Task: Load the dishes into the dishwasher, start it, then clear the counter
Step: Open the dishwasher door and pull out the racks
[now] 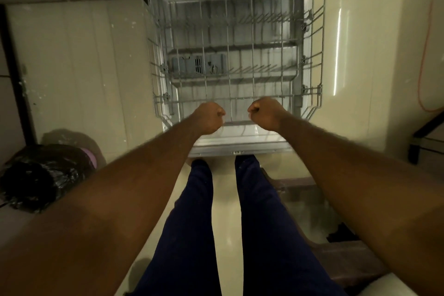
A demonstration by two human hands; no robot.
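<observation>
A person's left hand (pixel 210 116) and right hand (pixel 264 114) were curled tight at the front edge of the pulled-out dishwasher rack (pixel 227 60), centre frame; whether they gripped its wire could not be told.

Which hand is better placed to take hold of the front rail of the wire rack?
The right hand, slightly: its knuckles overlap the front rail of the grey wire dishwasher rack, while the left hand sits just below it. Both are curled; any grip is unclear.
</observation>
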